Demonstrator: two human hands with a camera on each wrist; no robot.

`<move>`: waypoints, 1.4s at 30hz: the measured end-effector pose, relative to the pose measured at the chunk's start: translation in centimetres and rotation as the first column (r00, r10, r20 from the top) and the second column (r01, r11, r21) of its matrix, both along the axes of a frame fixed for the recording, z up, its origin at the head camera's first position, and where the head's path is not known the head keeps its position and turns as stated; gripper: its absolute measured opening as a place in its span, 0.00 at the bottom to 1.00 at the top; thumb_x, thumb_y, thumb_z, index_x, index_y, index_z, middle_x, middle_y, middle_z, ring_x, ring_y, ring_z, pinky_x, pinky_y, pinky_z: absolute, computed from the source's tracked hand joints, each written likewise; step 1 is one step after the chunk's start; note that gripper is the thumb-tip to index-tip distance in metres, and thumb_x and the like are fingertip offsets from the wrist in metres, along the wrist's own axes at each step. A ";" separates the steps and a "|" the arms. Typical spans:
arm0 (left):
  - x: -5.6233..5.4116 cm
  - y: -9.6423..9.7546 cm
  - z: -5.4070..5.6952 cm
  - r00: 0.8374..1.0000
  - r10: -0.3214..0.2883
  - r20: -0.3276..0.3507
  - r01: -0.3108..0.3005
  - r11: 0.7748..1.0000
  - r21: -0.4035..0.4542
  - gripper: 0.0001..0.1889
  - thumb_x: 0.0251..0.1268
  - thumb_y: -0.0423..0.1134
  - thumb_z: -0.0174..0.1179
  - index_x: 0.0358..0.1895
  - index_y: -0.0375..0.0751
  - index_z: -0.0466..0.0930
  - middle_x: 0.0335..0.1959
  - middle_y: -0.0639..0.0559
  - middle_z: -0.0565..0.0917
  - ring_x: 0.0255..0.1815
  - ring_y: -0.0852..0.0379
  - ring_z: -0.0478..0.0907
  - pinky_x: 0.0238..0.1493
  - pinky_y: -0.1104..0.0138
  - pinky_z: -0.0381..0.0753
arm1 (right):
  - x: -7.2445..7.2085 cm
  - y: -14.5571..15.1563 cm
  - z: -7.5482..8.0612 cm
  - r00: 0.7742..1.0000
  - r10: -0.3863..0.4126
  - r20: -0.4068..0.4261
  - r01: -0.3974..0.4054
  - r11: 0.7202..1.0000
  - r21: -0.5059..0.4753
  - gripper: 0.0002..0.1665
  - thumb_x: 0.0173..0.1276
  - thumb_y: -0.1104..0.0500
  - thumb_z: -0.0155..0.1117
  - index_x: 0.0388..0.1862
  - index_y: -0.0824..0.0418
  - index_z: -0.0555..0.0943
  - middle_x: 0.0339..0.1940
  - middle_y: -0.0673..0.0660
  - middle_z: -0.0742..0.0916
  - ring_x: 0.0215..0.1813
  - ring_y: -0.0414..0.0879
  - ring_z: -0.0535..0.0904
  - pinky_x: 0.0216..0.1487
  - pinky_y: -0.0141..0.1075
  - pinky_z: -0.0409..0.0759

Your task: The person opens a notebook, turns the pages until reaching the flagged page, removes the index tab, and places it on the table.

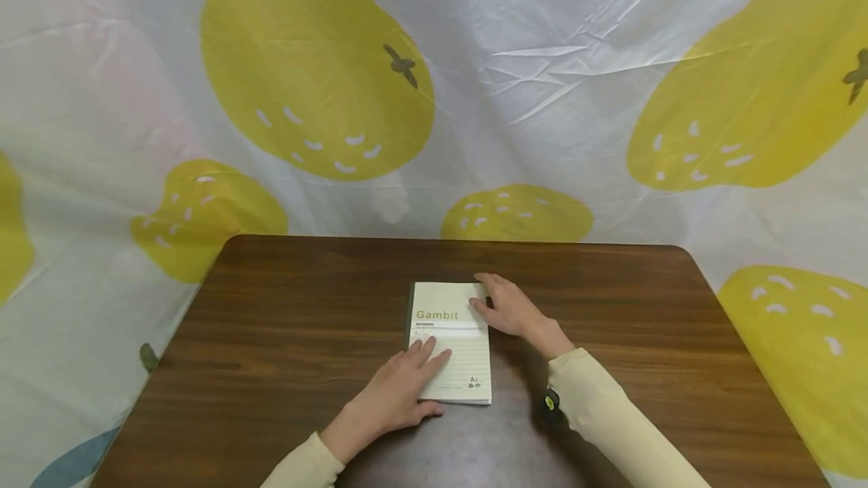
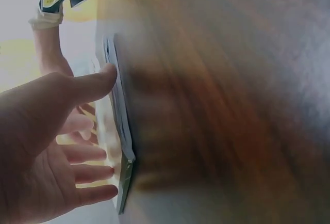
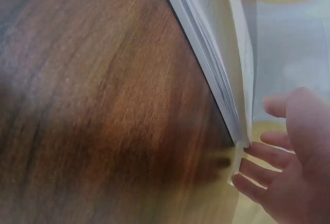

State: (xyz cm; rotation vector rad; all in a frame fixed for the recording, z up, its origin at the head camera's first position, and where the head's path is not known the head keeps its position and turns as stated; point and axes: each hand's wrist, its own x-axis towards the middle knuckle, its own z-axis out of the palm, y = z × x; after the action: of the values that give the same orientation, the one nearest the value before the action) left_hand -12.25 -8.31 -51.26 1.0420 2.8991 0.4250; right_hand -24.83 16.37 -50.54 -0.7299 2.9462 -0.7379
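A cream notebook (image 1: 461, 356) with a dark spine lies closed on the table, its cover lettered "Gambit" in gold. My left hand (image 1: 396, 390) rests over its lower left part, fingers spread on the cover and thumb by the bottom edge. In the left wrist view, that thumb (image 2: 98, 84) reaches to the edge of the notebook (image 2: 121, 121). My right hand (image 1: 511, 309) is at the upper right corner with its fingers extended. The right wrist view shows its fingertips right at the corner of the notebook (image 3: 211, 48), the thumb held apart above; the pages fan slightly along the side.
The dark brown wooden table (image 1: 285, 337) has rounded far corners. Behind it hangs a pale cloth (image 1: 529, 81) printed with large yellow fruit. A small black wrist camera (image 1: 551, 400) sits by the right cream sleeve (image 1: 610, 413).
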 end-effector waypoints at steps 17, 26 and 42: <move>0.4 0.1 -0.8 0.999 -0.004 -0.047 0.008 0.997 0.072 0.37 0.68 0.49 0.66 0.77 0.44 0.64 0.77 0.34 0.66 0.75 0.36 0.68 0.68 0.49 0.74 | -0.5 -0.4 2.3 0.997 -0.042 0.067 0.060 0.953 -0.298 0.22 0.75 0.69 0.50 0.65 0.70 0.75 0.60 0.68 0.84 0.51 0.58 0.83 0.51 0.50 0.81; 0.2 1.3 1.5 0.980 -0.103 -0.168 0.122 0.987 0.103 0.41 0.65 0.43 0.70 0.79 0.51 0.60 0.80 0.41 0.61 0.79 0.41 0.63 0.74 0.53 0.69 | -0.4 -1.4 4.5 0.984 -0.013 0.178 0.092 0.892 -0.442 0.23 0.77 0.67 0.49 0.68 0.62 0.74 0.62 0.65 0.83 0.57 0.57 0.84 0.50 0.43 0.81; 0.2 -0.4 4.5 0.900 -0.117 -0.420 0.174 0.979 0.101 0.39 0.56 0.39 0.73 0.74 0.42 0.69 0.76 0.44 0.70 0.76 0.46 0.69 0.69 0.51 0.74 | -0.9 -3.6 4.7 0.986 0.030 0.163 0.076 0.793 -0.605 0.24 0.75 0.64 0.60 0.68 0.64 0.73 0.65 0.64 0.82 0.58 0.60 0.84 0.52 0.49 0.84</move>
State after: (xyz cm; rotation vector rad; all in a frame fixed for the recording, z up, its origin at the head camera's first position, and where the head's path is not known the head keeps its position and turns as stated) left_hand -12.03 -8.75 -46.76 1.5308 3.1504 0.4492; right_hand -25.71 12.77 -45.82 -0.6018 2.5498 -1.7052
